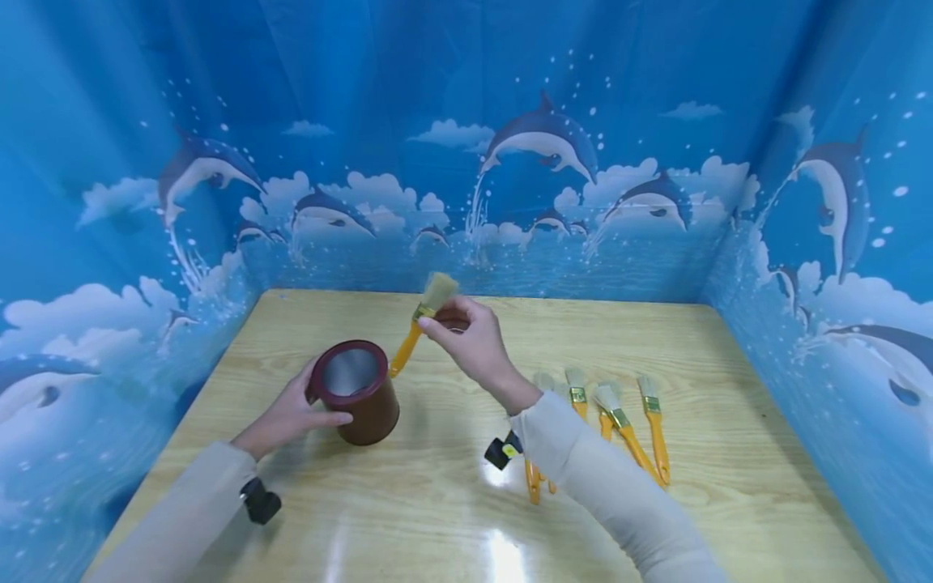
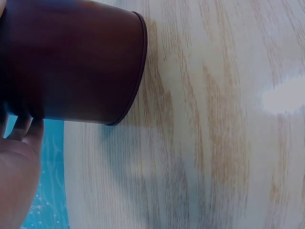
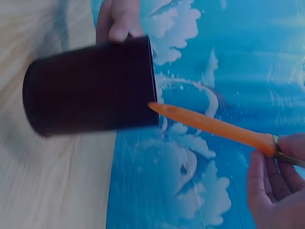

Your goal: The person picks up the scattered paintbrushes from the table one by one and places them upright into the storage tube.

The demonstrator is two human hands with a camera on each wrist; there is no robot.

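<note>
1. Head view shows the left hand (image 1: 287,414) wrapped around the side of a dark red-brown cup (image 1: 357,393), thumb curled across its front wall and fingers behind it; the cup stands on the wooden bench (image 1: 452,518) and leans slightly toward the person's right.
2. The right hand (image 1: 470,336) is raised just above and to the right of the cup, pinching a paintbrush (image 1: 421,320) at its metal ferrule between thumb and fingertips.
3. The paintbrush slants: pale bristles point up and away from the right hand, while the orange handle runs down toward the cup's rim.
4. Right wrist view shows the tip of the orange handle right at the cup's open rim, with the left hand's fingers gripping the far side of the cup; whether the tip touches the rim I cannot tell.
5. Left wrist view shows the cup's base end resting on the bench, with the left hand's fingers (image 2: 21,129) pressed against its wall.
6. Spare paintbrushes (image 1: 627,429) with orange handles lie in a loose row on the bench to the right of the right forearm, partly hidden by the sleeve (image 1: 605,486).
7. A blue dolphin-print backdrop (image 1: 539,146) surrounds the bench on three sides.
</note>
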